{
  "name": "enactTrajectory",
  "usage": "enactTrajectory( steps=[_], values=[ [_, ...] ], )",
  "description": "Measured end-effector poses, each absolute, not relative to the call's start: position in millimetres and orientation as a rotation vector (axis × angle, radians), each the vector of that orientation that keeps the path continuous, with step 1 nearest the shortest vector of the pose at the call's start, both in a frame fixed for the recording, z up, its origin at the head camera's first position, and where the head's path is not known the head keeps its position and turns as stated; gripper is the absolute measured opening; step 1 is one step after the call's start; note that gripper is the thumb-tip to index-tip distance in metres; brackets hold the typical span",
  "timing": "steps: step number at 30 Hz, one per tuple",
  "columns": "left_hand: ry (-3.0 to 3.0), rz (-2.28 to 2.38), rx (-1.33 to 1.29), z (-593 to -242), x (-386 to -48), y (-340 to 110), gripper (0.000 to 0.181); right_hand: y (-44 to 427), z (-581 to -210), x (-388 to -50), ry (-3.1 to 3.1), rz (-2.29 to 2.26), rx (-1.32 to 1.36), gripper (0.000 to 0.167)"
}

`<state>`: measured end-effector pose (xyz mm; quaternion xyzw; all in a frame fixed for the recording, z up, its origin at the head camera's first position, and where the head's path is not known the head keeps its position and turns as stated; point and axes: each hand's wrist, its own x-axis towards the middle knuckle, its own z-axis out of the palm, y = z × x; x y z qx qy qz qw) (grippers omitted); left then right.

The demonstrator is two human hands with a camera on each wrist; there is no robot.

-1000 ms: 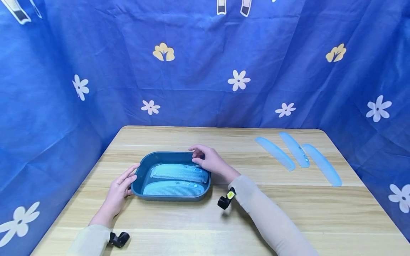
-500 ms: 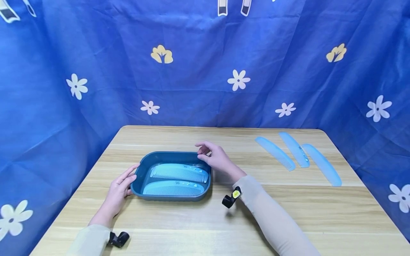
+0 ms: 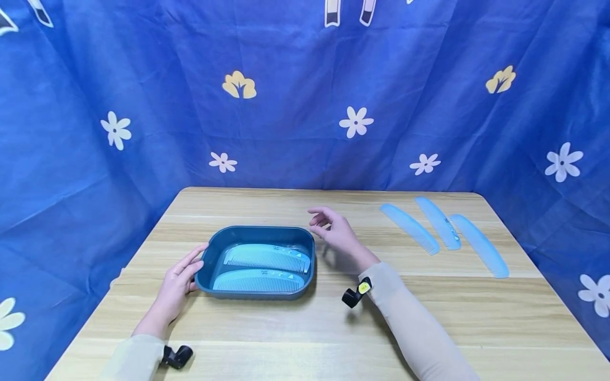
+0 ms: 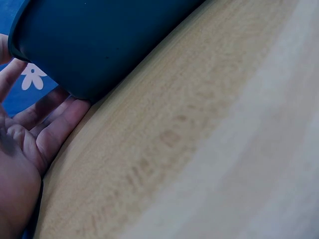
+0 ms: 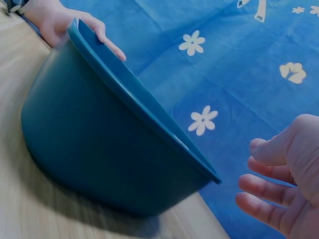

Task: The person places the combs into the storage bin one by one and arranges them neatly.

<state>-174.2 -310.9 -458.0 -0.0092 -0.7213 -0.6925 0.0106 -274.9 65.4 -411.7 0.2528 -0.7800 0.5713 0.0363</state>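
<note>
The dark teal plastic basin (image 3: 254,295) stands on the table with two light-blue combs, a rear one (image 3: 267,257) and a front one (image 3: 257,280), lying flat inside, teeth toward the person. At its left end my left hand (image 3: 173,288) grips the rim; in the left wrist view the hand's lower fingers (image 4: 65,124) touch the basin's outer wall (image 4: 99,45) near the table. Just off the basin's right rear corner, my right hand (image 3: 335,233) hovers with loosely curled fingers and holds nothing. The right wrist view shows a gap between that hand (image 5: 284,184) and the rim (image 5: 149,117).
Three more light-blue combs, a left (image 3: 411,228), a middle (image 3: 438,223) and a right one (image 3: 480,246), lie slanted at the table's right rear. A blue patterned curtain (image 3: 295,137) encloses the wooden table (image 3: 286,338) at the back and sides.
My right hand has moved from over the basin's right rear rim to the right, away from it. The left hand, basin and combs have stayed in place.
</note>
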Motion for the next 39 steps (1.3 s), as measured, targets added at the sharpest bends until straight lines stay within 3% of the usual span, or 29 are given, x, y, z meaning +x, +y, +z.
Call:
enactTrajectory(
  steps=[24, 32, 39],
  values=[
    [-2.249, -2.152, -0.021, -459.7, -167.2, -306.8, 0.047, 118.6, -430.6, -279.1, -2.453, 1.78, 0.622, 0.04],
    [-2.248, -2.152, -0.012, -460.8, -164.2, -306.0, 0.047, 137.1, -413.9, -259.6, -2.48, 1.753, 0.6, 0.038],
    [-2.243, -2.154, -0.015, -461.2, -162.1, -304.7, 0.046, 156.0, -423.5, -254.4, -2.501, 1.74, 0.571, 0.038]
  ],
)
